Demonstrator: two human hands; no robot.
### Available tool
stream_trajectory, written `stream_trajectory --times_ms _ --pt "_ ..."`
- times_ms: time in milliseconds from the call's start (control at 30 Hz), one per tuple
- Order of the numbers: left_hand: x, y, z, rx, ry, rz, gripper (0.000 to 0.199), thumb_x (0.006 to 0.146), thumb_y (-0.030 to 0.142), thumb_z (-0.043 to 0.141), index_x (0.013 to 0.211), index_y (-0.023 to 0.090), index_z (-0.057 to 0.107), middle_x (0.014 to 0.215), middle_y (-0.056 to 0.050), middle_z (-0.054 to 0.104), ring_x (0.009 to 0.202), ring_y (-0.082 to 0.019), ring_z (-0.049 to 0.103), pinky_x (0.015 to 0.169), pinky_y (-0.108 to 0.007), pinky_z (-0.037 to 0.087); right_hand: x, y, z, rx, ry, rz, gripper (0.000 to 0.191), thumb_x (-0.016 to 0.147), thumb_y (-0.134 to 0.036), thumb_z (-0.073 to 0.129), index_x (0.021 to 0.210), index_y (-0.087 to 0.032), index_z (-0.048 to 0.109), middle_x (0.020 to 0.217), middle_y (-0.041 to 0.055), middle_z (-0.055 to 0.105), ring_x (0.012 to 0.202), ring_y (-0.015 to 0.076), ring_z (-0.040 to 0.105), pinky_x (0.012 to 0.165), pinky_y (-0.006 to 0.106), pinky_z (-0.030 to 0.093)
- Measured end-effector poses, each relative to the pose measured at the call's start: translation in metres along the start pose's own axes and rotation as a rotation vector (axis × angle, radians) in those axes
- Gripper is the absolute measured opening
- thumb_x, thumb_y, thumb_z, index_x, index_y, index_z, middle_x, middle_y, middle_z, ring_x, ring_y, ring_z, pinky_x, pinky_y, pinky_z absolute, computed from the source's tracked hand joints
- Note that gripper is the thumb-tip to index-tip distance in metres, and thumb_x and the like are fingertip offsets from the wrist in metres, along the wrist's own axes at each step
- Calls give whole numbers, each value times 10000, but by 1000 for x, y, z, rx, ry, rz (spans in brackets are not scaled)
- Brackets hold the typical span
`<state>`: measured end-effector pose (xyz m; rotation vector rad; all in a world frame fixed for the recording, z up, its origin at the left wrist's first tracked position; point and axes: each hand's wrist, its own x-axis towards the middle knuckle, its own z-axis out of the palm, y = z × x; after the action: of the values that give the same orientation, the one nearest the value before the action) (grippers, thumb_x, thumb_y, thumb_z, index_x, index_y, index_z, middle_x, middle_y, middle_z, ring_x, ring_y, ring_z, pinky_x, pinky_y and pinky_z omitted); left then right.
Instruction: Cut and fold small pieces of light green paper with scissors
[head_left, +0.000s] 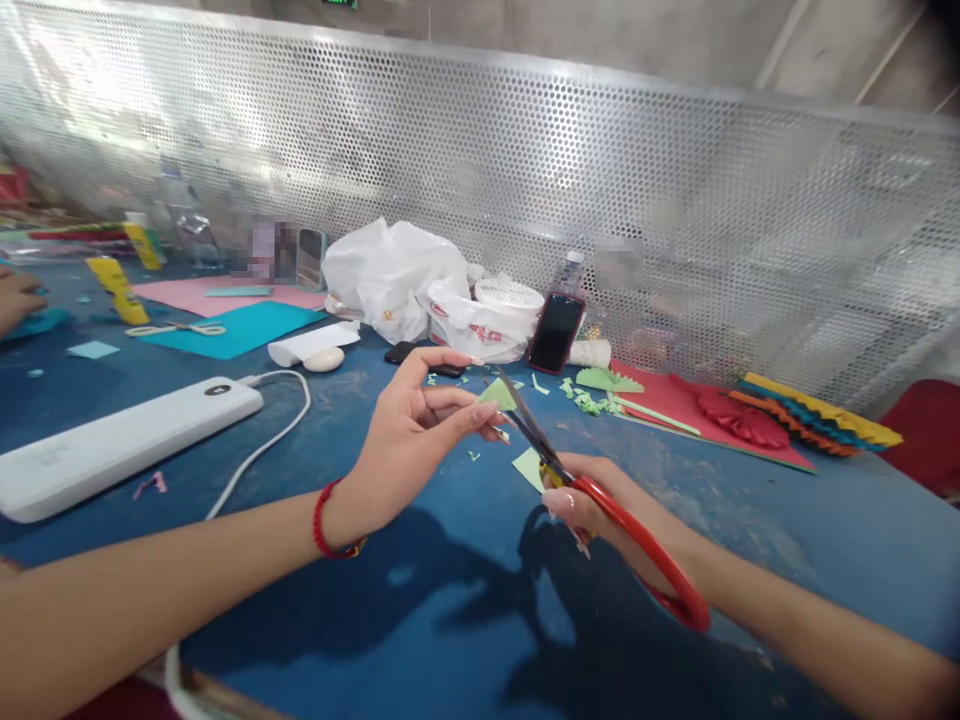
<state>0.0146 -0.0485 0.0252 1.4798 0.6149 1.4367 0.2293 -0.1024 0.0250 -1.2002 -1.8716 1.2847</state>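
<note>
My left hand (412,435) pinches a small piece of light green paper (496,396) between thumb and fingertips, above the blue table (352,420). My right hand (600,510) grips red-handled scissors (645,530), with the fingers through the loops. The open metal blades (529,420) reach up to the paper's edge. A second pale green paper piece (529,467) shows just below the blades, partly hidden by my right hand. Small green paper scraps (589,403) lie on the table beyond both hands.
A white power bank (120,445) with its cable lies left. Behind stand a white plastic bag (394,285), a phone (555,333) and a bottle. Red card and folded paper fans lie right. Another person's hand (15,300) shows far left, before a perforated metal panel.
</note>
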Motion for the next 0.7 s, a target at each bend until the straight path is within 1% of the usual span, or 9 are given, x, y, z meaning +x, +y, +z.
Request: stream_trajectory --times_ms 100,167,367,467,567,700 --pt "-1 -1 1 -10 -28 -11 441 770 266 765 1079 207 456 720 -2 758 623 -174 728 648 -262 592 -1 -1 -1 -9 -24 19 418 853 -595 594 793 -196 487 678 -41 378 591 102 351 526 231 323" --pt "-2 -3 1 -17 -59 -11 437 782 253 755 1091 210 449 727 2 757 633 -168 728 661 -260 594 0 0 -2 -15 -34 28 424 847 -602 598 806 -195 487 675 -45 375 584 97 344 522 228 315" --pt "-4 -2 3 -49 -150 -19 429 816 197 726 1115 187 419 731 -2 751 670 -160 732 687 -257 602 2 -3 -4 -12 -65 57 447 833 -620 603 792 -192 482 681 -41 402 603 104 393 570 239 381" --pt "-4 -2 4 -72 -162 -19 419 825 170 715 1114 180 412 732 -7 753 676 -149 733 689 -237 603 1 -7 -5 -21 -65 78 456 832 -629 598 790 -189 484 681 -39 414 606 106 408 587 246 393" --pt "-4 -3 3 -63 -167 -10 424 829 155 711 1128 179 411 718 0 750 676 -137 731 690 -217 600 1 -9 -6 -27 -72 56 456 849 -630 573 777 -189 482 668 -40 427 594 106 426 586 248 390" --pt "-2 -5 3 -55 -182 -15 417 843 170 699 1145 186 412 741 0 751 680 -134 728 704 -223 603 2 -10 -6 -25 -76 53 427 867 -605 569 795 -192 488 641 -49 425 572 102 429 563 237 375"
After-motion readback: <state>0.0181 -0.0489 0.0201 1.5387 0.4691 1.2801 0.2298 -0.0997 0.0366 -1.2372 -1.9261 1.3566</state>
